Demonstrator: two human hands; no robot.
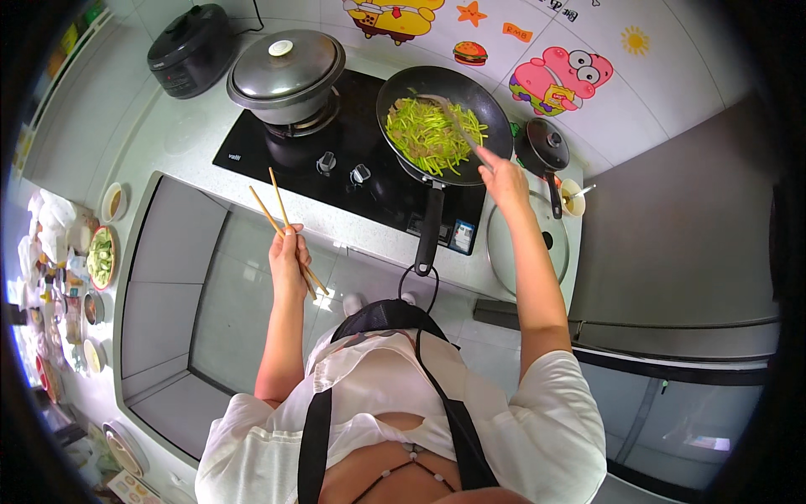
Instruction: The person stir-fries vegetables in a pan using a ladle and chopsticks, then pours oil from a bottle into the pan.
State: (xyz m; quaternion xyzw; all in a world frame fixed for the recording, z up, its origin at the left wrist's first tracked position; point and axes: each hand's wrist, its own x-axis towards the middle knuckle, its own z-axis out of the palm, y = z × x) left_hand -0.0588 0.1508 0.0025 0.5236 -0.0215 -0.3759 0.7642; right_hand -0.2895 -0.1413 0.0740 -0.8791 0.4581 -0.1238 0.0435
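Note:
My right hand (504,179) is closed round the handle of a spatula (460,126), whose head reaches into the food in a black wok (495,109). Green vegetable strips mixed with brownish pieces, perhaps meat, make up the stir-fry (428,139). The wok sits on the right side of a black gas hob (353,126), its long handle (430,227) pointing toward me. In front of the counter, away from the wok, my left hand (290,256) grips a pair of wooden chopsticks (273,210), their tips apart and pointing up toward the hob.
A large lidded steel pot (290,76) occupies the left burner, near a black rice cooker (191,50). Right of the wok are a small lidded pan (546,147), a glass lid (520,252) and a small bowl (573,198). Sliced greens fill a plate (102,258) on the left counter.

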